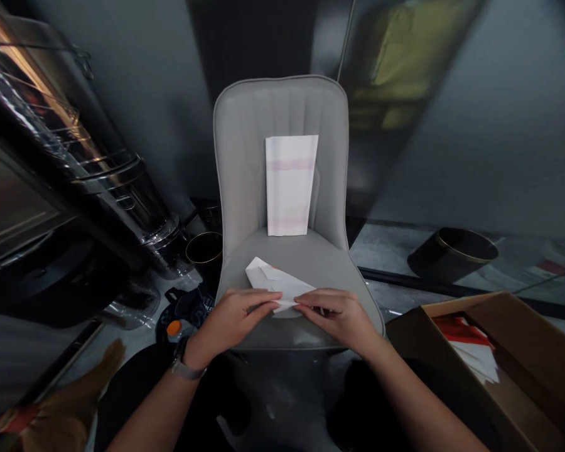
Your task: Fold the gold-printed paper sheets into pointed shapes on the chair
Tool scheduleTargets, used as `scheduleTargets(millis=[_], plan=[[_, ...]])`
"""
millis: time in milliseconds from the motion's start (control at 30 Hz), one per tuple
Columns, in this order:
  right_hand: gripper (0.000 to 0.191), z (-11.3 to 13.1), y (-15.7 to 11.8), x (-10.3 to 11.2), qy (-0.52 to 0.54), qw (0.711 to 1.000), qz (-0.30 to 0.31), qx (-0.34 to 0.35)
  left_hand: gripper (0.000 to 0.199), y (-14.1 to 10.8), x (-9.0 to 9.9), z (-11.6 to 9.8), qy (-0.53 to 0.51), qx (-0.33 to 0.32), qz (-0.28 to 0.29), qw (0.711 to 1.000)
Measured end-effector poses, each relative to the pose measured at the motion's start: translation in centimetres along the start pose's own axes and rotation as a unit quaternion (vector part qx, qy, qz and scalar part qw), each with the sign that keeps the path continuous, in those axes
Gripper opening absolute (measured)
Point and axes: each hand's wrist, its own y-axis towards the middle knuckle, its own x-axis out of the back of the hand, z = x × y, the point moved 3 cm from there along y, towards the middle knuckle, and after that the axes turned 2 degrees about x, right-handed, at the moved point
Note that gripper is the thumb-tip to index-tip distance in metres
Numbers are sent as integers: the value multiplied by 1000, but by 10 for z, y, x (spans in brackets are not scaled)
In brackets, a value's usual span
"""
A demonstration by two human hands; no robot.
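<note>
Over the seat of a grey chair point(245, 157), a folded white paper piece point(277, 281) with a small orange-red mark is held between both hands. My left hand point(245, 314) pinches its near edge with thumb and fingers. Just to the right, my right hand point(334, 314) pinches the same edge, the two sets of fingertips close together. The paper's pointed end sticks out to the upper left, and part of it is hidden behind my fingers. Leaning upright against the backrest is a white paper packet point(290, 188) with faint pink bands.
At the lower right stands an open cardboard box point(499, 301) with red and white papers point(471, 348) inside. Black bins point(452, 254) flank the chair. A bottle with an orange cap point(174, 328) is by my left wrist. A shiny metal cylinder point(117, 176) rises at left.
</note>
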Motion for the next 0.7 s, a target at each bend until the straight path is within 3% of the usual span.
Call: scheduleTargets(millis=[233,333,600,700], plan=[[13,0,-1,-1,-15,999,-15,39,38,-5,9,0,51,-18,10,998],[14,1,-1,-1,-16,999,-16,43,34,-6,11,-2,45,-11,25,999],[13,6,-1,-8,-1,997,-43,64,26,-7,14,-3,-11,98,15,995],[13,6,-1,-9,-2,997,-44,61,26,-8,16,-1,-35,99,7,994]])
